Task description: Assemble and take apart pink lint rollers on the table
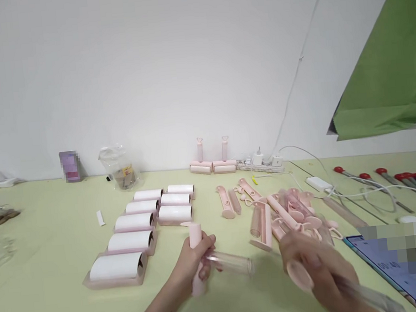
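Observation:
My left hand (pixel 204 254) is closed around a pink lint roller holder (pixel 195 235), kept roughly upright. Its clear tube handle (pixel 235 263) sticks out to the right. My right hand (pixel 316 268) is closed and blurred by motion, to the right of the handle and apart from it. A pale pink rounded piece (pixel 300 275) shows at its fingers, and a clear, tube-like piece (pixel 376 296) extends behind the palm. How these two connect is hidden. Beyond my right hand lies a pile of pink holder parts (pixel 285 210) and clear tubes.
White adhesive rolls (pixel 115 267) in pink trays stand in two rows at left. Two assembled lint rollers (pixel 201 166) lean by the wall beside a power strip (pixel 264 166). Red-ended tools (pixel 381 173), white cables and a phone (pixel 384 266) lie right; a plastic bag (pixel 121 169) stands behind.

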